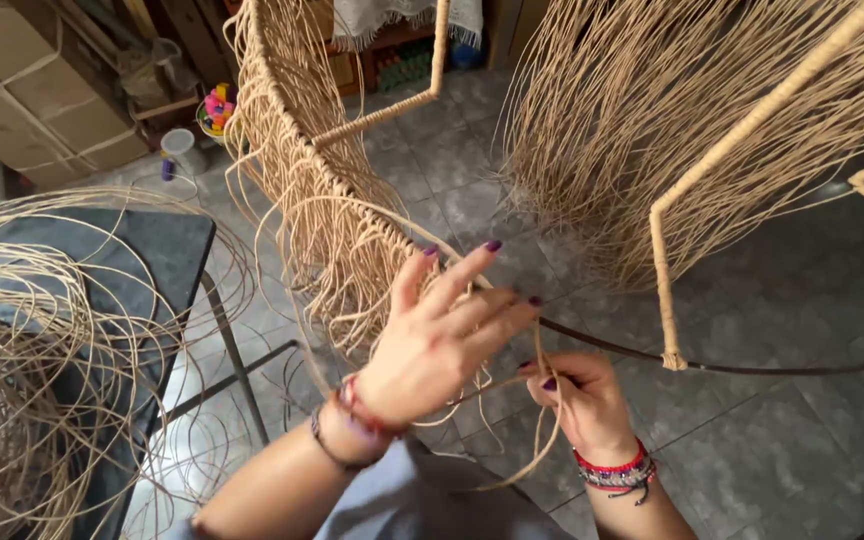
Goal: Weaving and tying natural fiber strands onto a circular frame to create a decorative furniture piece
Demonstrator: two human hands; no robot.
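A: Head view. The left hand [432, 345] is seen with fingers spread wide, laid against the hanging strands [337, 250] of the frame [667, 290].

B: And the right hand [582, 400]?

A: Closed in a pinch, just below and right of the left hand. One strand [544, 420] is gripped between thumb and fingertips; a loop of it is seen curving down under the left wrist.

B: Where is the bare wire [752, 368]?

A: It is seen running from behind the left fingers out to the right, just above the right hand, unwrapped and dark. The wrapped upright is joined to it further right.

B: Left of the hands?

A: A coil [42, 350] of loose strands is piled on a dark table [167, 250], well apart from the left forearm. Boxes [37, 95] are stacked beyond it. Bracelets [614, 470] are worn on both wrists.
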